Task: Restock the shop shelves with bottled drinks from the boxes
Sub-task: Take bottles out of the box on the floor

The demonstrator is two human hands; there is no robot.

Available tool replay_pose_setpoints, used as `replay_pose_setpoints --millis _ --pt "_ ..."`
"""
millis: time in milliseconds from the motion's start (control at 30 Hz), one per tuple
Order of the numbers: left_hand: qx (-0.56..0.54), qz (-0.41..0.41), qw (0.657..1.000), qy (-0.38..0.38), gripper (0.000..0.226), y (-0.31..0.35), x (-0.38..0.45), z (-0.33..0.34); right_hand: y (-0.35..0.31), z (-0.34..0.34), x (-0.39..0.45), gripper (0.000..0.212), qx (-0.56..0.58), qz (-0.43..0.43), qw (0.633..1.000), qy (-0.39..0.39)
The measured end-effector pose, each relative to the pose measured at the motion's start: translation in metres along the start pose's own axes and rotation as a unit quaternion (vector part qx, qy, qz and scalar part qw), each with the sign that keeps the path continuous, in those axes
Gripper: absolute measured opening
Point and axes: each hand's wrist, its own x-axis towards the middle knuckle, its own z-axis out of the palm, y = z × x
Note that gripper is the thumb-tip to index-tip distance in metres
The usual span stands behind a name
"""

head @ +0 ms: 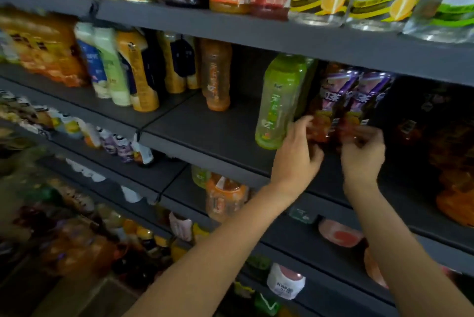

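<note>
Head view: my left hand and right hand each pinch a purple bottle at its base; nudging left could topple the green bottle.

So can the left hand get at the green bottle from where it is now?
Probably yes. The left hand is at the base of a purple-label bottle, right beside the green bottle, which stands at the shelf front with nothing before it.
</note>
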Motion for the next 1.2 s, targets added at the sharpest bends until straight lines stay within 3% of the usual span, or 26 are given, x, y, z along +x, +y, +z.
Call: replay_pose_setpoints --millis 100,267,400,500,633,733,800,1100,1200 --pt "0.006 0.017 0.997 0.072 0.040 -0.033 -0.051 -0.072 -0.035 0.032 -0.073 0.027 0.061 -0.113 0.990 -0.052" --pt "0.083 -0.133 0.978 0.137 0.036 -0.128 -0.149 -0.217 -0.069 0.140 -0.221 0.027 0.037 -0.237 0.923 -0.302" --pt "0.168 -0.248 0.945 0.130 0.031 -0.205 -0.262 -0.348 -0.072 0.239 -0.352 0.031 -0.080 -0.230 0.798 -0.552" --pt "0.242 -0.351 0.897 0.115 0.030 -0.252 -0.345 -0.444 -0.068 0.295 -0.448 0.029 -0.129 -0.224 0.708 -0.658" --pt "0.284 -0.513 0.810 0.004 0.024 -0.288 -0.428 -0.558 -0.077 0.356 -0.542 0.026 -0.172 -0.218 0.636 -0.720" --pt "0.281 -0.573 0.769 -0.037 0.023 -0.314 -0.463 -0.623 -0.078 0.408 -0.587 0.028 -0.222 -0.212 0.586 -0.750" --pt "0.278 -0.600 0.749 -0.041 0.024 -0.336 -0.473 -0.652 -0.073 0.446 -0.610 0.025 -0.238 -0.207 0.578 -0.753" --pt "0.243 -0.643 0.724 -0.052 0.029 -0.476 -0.464 -0.741 0.008 0.640 -0.708 0.013 -0.287 -0.064 0.564 -0.771" --pt "0.244 -0.653 0.715 -0.049 0.028 -0.527 -0.456 -0.768 0.031 0.695 -0.744 0.013 -0.310 -0.041 0.537 -0.783"
